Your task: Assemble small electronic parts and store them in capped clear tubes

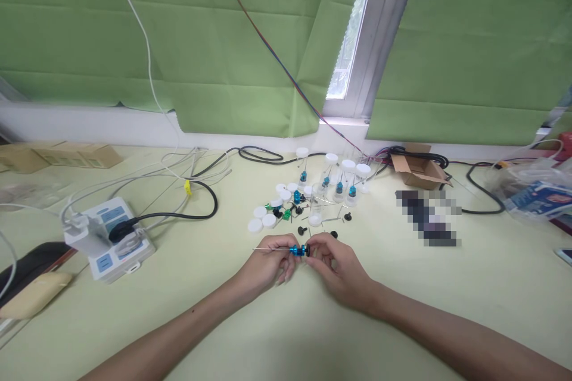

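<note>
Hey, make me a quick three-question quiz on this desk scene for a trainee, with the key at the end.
1. Which hand is nearest the round black end of the blue metallic part with a thin rod?
2. True or false: the open brown cardboard box is right of the clear jars with white lids.
3. Fill in: the black plug sits in a white power strip with ___ socket panels.

Key: 1. Right hand. 2. True. 3. Blue.

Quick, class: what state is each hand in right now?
Left hand: closed, holding the blue part.
Right hand: closed, pinching the black knob at its end.
</note>
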`<state>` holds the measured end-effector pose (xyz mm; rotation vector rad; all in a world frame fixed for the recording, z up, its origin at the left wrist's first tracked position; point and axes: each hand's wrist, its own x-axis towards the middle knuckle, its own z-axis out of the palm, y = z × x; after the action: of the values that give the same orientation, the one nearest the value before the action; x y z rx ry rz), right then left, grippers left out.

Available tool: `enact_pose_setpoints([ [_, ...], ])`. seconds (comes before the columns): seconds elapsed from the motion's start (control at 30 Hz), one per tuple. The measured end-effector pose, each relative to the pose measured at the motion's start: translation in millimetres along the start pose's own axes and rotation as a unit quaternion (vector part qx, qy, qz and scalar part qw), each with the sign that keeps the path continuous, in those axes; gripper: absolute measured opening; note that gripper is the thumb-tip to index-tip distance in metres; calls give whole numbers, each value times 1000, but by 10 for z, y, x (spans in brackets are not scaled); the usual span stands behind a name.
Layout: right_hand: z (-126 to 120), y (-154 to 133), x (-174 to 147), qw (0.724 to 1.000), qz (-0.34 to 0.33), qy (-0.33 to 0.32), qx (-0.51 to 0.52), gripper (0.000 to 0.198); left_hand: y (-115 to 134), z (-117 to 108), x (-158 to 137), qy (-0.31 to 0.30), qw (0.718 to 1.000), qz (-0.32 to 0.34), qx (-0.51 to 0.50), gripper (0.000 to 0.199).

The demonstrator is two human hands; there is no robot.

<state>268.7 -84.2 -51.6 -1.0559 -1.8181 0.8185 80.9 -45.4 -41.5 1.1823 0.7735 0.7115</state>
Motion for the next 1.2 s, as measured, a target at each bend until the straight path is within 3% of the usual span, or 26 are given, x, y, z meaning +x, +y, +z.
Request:
enact_pose_setpoints([
  [0.23,-13,-39,2,1000,-8,-9,-2,7,-93,-56,-9,-25,997,22,70,16],
  [0.5,-20,-31,18,999,-19,-20,-38,19,-58,-53,-34,-50,989,49,128,27],
  [0.77,-15,-1,28,998,-19,-33,-49,34,9,-37,-36,-74,989,45,116,27],
  [0.97,0,-8,12,1000,6,-16,-3,10,-9,-49,5,-44,997,23,55,22],
  [1.2,6,-5,-9,1000,-1,-19,18,14,33,7,-20,-18,999,17,29,18],
])
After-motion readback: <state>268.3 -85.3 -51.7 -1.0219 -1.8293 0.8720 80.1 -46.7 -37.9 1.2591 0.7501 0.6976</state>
